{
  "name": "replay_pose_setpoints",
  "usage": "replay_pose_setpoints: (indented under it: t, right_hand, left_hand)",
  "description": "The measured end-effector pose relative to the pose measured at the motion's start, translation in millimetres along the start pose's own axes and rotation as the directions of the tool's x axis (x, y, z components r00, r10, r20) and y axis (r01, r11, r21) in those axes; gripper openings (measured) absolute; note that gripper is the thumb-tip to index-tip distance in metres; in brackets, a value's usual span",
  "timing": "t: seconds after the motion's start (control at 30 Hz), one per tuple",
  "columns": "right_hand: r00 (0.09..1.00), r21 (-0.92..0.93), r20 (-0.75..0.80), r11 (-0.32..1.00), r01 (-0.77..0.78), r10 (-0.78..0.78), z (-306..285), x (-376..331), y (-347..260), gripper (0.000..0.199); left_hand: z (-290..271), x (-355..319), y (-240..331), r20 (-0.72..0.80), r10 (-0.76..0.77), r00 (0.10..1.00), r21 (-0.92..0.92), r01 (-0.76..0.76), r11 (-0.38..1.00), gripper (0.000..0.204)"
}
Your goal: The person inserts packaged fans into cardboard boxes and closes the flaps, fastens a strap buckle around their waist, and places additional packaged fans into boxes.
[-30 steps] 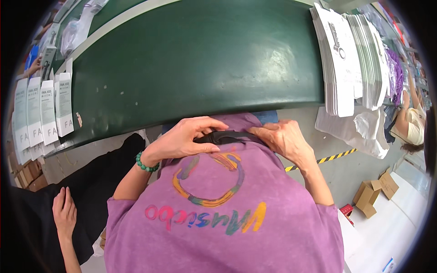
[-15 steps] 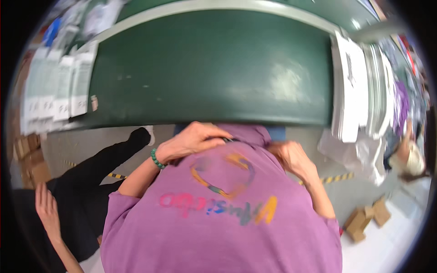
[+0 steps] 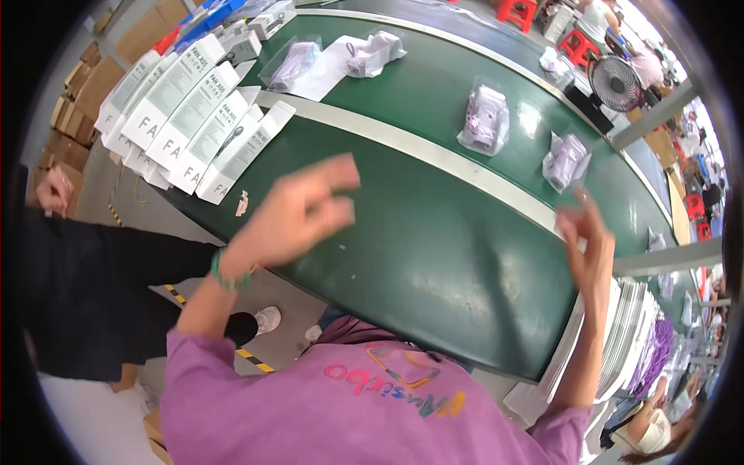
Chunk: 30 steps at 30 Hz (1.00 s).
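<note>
My left hand (image 3: pixel 298 213), a green bead bracelet on its wrist, hangs over the left half of the green work table (image 3: pixel 403 256). Its thumb and fingers are apart, somewhat blurred, with nothing between them. My right hand (image 3: pixel 589 236) is raised over the table's right end, its fingers stretched out and blurred, also holding nothing visible. Nearest to the left hand are several printed white boxes (image 3: pixel 174 132), leaning in overlapping rows. Beside my right forearm stands a stack of flat white cartons (image 3: pixel 620 333), partly hidden by the arm.
Beyond a pale rail (image 3: pixel 403 151) runs a green belt carrying clear-bagged purple devices (image 3: pixel 487 120). A metal post (image 3: pixel 670 256) and a fan (image 3: pixel 616 81) stand at the right. Purple cords (image 3: pixel 655 353) lie past the cartons. At the left is a co-worker's dark-clothed leg (image 3: pixel 155 252).
Both hands have left the hem of the purple shirt and risen forward over the table. The view has tilted up and turned, bringing the belt and bagged devices into sight.
</note>
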State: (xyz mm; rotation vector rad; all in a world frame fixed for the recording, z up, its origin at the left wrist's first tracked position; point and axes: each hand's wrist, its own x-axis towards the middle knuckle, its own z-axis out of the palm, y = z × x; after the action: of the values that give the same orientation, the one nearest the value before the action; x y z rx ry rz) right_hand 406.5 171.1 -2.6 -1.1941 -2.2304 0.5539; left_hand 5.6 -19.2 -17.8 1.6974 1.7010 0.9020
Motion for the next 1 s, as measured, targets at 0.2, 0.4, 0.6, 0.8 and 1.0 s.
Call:
replay_pose_setpoints:
  t: [0.2,0.4,0.6,0.8,1.0]
  right_hand:
    - [0.881,-0.474,0.039,0.768,0.431,-0.471,101,203,-22,0.084]
    - [0.999,-0.463,0.043,0.887,-0.006,0.03,154,247,3,0.137]
    - [0.965,-0.458,0.128,0.877,-0.146,0.228,186,250,14,0.133]
    - [0.924,-0.497,0.253,0.858,-0.131,0.288,177,288,50,0.122]
    - [0.92,-0.621,0.211,0.772,-0.135,0.331,109,260,131,0.108]
  left_hand:
    - [-84,196,-182,-0.574,0.305,0.76,0.66,0.21,0.721,0.09]
    - [-81,332,-204,-0.517,0.189,0.835,0.658,0.246,0.712,0.122]
    - [-90,408,-204,-0.212,-0.272,0.939,0.641,0.344,0.686,0.124]
    - [-56,399,-191,-0.234,-0.144,0.962,0.759,0.273,0.592,0.094]
    - [32,396,-125,-0.177,-0.087,0.98,0.69,0.186,0.699,0.082]
